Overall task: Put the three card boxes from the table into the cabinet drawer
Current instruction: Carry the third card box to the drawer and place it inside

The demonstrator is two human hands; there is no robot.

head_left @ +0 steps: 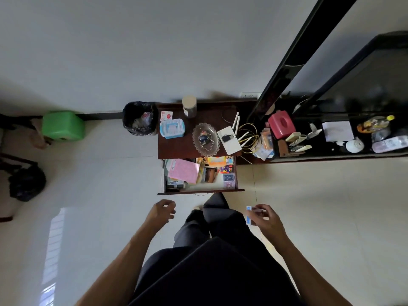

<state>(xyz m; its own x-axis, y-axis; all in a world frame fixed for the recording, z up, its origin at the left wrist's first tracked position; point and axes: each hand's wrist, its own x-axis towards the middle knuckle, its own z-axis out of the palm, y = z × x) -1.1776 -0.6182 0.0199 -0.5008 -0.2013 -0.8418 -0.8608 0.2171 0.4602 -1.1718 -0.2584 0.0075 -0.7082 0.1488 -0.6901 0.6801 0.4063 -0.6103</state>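
- Card box (249,215) pinched in my right hand (266,219), fingers (260,209) wrapped over its top edge.
- Left hand (162,212) empty, fingers loosely curled, below open drawer (201,191).

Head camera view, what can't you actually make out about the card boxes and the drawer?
- Card box: mostly covered by the right hand; print unreadable, possibly more than one.
- Drawer: rear part hidden under the cabinet top; items too small to identify.
- Boxes already in the drawer: cannot be counted.
- Left hand: curled, appears empty.
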